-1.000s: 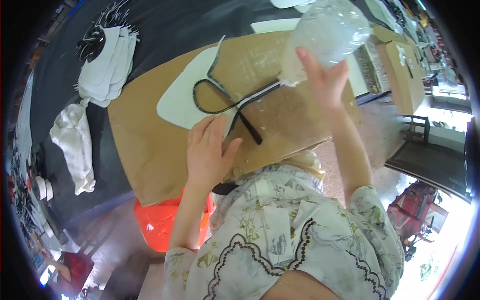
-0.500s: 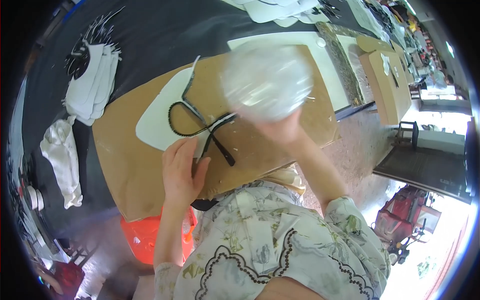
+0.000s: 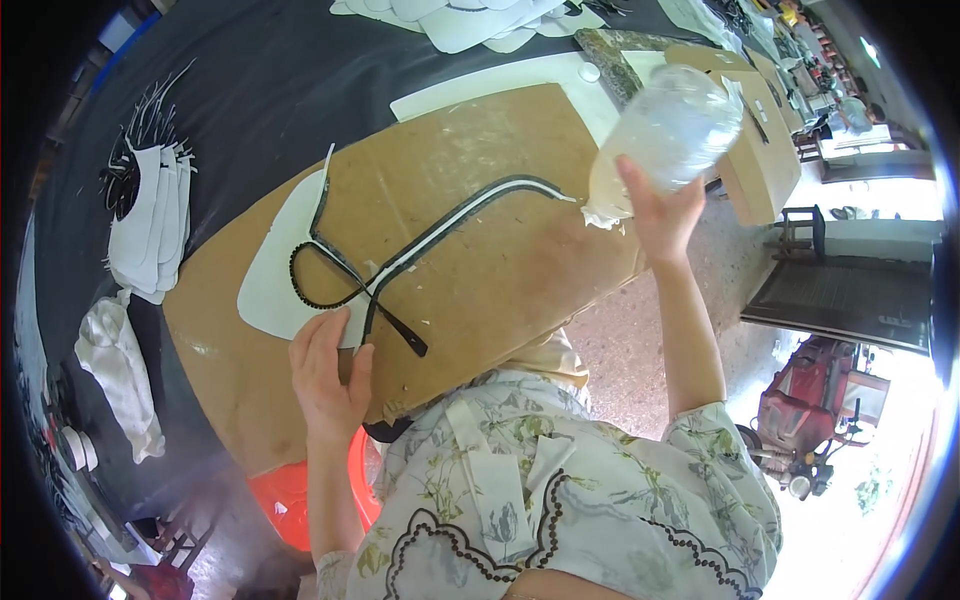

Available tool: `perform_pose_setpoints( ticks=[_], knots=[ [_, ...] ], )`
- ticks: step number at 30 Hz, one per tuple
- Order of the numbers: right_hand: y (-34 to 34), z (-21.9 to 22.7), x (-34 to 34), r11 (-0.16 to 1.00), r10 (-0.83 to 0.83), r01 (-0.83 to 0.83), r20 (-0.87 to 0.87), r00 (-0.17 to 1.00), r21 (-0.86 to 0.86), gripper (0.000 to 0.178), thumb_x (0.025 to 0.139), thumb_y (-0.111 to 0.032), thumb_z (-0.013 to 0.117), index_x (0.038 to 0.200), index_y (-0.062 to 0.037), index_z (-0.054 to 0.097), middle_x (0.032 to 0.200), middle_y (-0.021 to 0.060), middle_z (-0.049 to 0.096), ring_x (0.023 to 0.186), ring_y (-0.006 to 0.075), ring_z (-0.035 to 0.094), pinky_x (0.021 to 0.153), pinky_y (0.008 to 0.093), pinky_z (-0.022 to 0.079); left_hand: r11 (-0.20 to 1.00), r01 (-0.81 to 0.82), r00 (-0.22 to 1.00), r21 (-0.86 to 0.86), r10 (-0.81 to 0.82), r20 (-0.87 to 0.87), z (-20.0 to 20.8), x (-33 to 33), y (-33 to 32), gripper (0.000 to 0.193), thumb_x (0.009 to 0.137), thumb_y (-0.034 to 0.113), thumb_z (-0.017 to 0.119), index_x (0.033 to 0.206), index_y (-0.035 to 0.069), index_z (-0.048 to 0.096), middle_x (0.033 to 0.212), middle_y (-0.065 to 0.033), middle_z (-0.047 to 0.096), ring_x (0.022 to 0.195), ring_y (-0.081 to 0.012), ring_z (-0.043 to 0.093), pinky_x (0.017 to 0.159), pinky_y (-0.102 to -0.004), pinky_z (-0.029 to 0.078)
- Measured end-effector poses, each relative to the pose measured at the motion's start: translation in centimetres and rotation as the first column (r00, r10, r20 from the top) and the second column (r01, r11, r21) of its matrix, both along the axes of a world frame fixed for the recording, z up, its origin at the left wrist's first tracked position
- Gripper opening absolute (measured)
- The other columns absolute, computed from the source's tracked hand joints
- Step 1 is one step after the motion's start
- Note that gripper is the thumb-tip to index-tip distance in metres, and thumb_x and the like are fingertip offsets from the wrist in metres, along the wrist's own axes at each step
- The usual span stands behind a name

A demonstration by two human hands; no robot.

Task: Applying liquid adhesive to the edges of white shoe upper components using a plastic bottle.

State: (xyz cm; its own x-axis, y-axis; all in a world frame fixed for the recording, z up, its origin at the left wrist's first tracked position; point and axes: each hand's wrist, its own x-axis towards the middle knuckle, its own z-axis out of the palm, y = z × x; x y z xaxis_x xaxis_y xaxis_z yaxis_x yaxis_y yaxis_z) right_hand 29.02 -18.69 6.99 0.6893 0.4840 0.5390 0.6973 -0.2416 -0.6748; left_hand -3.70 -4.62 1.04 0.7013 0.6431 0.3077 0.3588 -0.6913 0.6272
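My right hand grips a clear plastic bottle and holds it tilted, its whitish mouth end low, above the right end of the cardboard. A black strip with a white line along its middle runs from that side back to a white, rounded panel, partly lying over it. A black toothed strip, perhaps a zipper, loops across the panel. At the panel's lower edge my left hand rests with fingers stretched out on it, thumb apart beside the strip.
To the left, a stack of white panels with black fringed ends and a crumpled white cloth lie on the black table cover. More white pieces lie at the back. A cardboard box stands right; a red plastic container sits below the edge.
My right hand has swung the bottle right, uncovering the far end of the black strip. My left hand stays at the panel's edge. The whole view has shifted slightly.
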Motion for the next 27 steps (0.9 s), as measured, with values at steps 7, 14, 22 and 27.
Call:
perform_pose_setpoints(
  ticks=[7,14,22,27],
  knots=[
    [4.4,-0.4,-2.0,0.908,0.073,-0.036,-0.071,0.995,0.418,0.040,0.077,-0.017,0.072,0.107,0.0021,0.055,0.095,0.0080,0.061,0.084,0.0150,0.057,0.076,0.0290,0.046,0.999,0.013,1.000,0.043,-0.013,-0.004,0.3,-0.1,0.2,0.043,0.069,0.001,0.066,0.110,0.001,0.055,0.104,-0.0151,0.058,0.100,-0.0309,0.053,0.085,-0.0374,0.043],
    [5.5,-1.7,-3.2,0.966,0.054,-0.072,0.078,0.995,0.250,0.048,0.070,-0.015,0.078,0.106,0.0035,0.052,0.094,0.0118,0.064,0.083,0.0170,0.062,0.070,0.0296,0.050,0.999,-0.034,0.998,0.024,0.033,0.058,0.0,-0.5,-0.2,0.036,0.070,0.003,0.067,0.105,0.001,0.056,0.100,-0.0124,0.060,0.094,-0.0306,0.056,0.081,-0.0373,0.045],
    [9.2,-3.1,-12.6,0.879,0.431,-0.449,0.134,0.892,0.161,0.059,0.066,-0.015,0.079,0.114,0.0033,0.049,0.102,0.0120,0.061,0.090,0.0210,0.063,0.073,0.0302,0.051,0.998,-0.033,0.988,0.053,0.025,0.149,-0.8,-0.9,0.4,0.034,0.069,-0.001,0.068,0.102,0.002,0.057,0.091,-0.0108,0.062,0.084,-0.0276,0.059,0.071,-0.0335,0.048],
    [9.8,-2.8,-14.9,0.858,0.444,-0.473,0.172,0.879,0.203,0.053,0.065,-0.018,0.080,0.108,0.0009,0.055,0.097,0.0114,0.063,0.085,0.0233,0.064,0.071,0.0289,0.051,0.994,-0.033,0.985,0.100,0.015,0.171,-0.8,-0.8,0.8,0.029,0.067,-0.002,0.066,0.094,0.004,0.059,0.084,-0.0063,0.060,0.075,-0.0237,0.059,0.066,-0.0328,0.048]
  ],
)
